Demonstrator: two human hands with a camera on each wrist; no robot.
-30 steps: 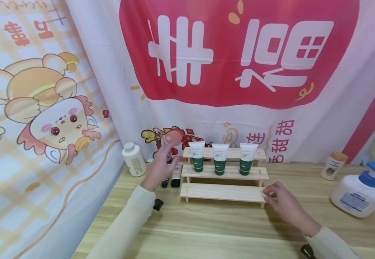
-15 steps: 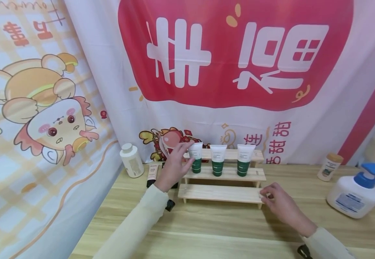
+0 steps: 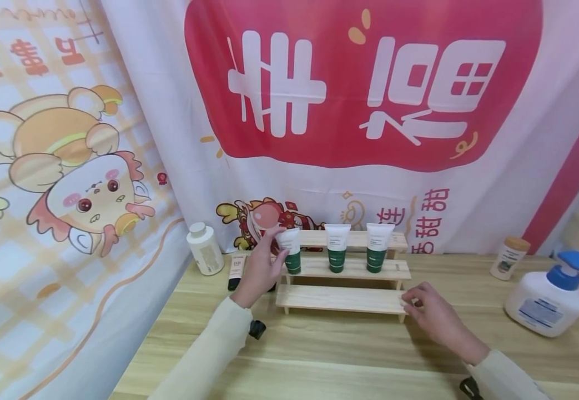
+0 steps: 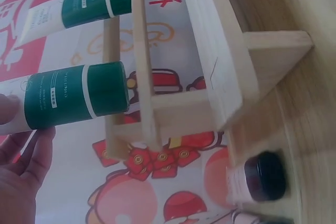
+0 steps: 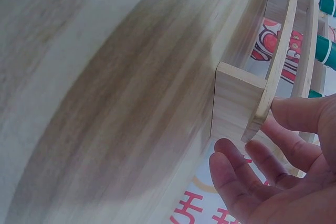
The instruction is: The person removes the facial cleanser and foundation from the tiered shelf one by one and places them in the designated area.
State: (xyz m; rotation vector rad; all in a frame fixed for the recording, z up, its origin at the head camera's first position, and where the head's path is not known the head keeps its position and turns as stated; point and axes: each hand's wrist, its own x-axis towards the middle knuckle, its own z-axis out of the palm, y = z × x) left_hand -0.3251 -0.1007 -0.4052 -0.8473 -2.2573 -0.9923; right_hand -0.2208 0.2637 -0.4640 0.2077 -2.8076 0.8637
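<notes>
Pictured in a cloth-hung indoor corner, whether of a home or a shop impossible to tell. Backed by a red-and-white printed cloth point(image 3: 344, 139), flanked on the left by a checked cartoon hanging point(image 3: 64, 166), and furnished with a wood-grain table point(image 3: 329, 347) bearing squeeze tubes point(image 3: 336, 250) on a tiered wooden rack point(image 3: 339, 298) and a blue-topped pump bottle point(image 3: 545, 303).
</notes>
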